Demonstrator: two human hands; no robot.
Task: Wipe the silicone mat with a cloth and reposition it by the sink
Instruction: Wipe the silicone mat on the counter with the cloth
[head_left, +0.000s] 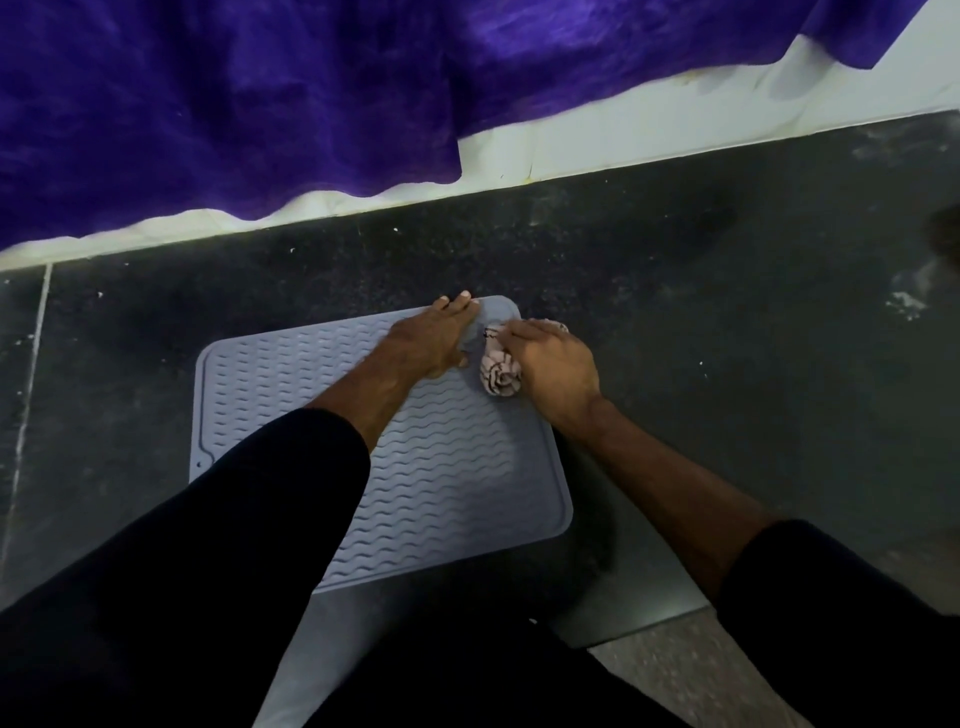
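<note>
Step in hand, by judgement: wiping the far right corner of the pale grey-blue rectangular silicone mat with wavy ridges (436, 467).

Location: flat on the dark speckled stone countertop (727, 291), near the front edge, its near portion hidden under the dark sleeves. No sink in view.

Left hand (434, 340): fingers straight, palm down, pressing on the mat's far edge, fingertips reaching the rim. Holds nothing.

Right hand (553, 364): fingers curled round the crumpled pink-and-dark striped cloth (500, 371), gripping it against the mat at the far right corner, just beside the left hand.

Procedure, advised:
- Keep the flat left hand pressing down so the flexible mat does not slide or buckle.
- Wipe along the wavy ridges rather than across, to clear the grooves.
- Work from the far right corner toward the near left in overlapping passes.
- Run the cloth along the raised rim last.

Orientation: long axis apparently running left to right, turned slightly so that the right end sits farther away than the left. Ridged face up. Rounded corners; far right corner pointing toward the white wall strip (675, 135) and the hanging purple fabric (260, 93).
</note>
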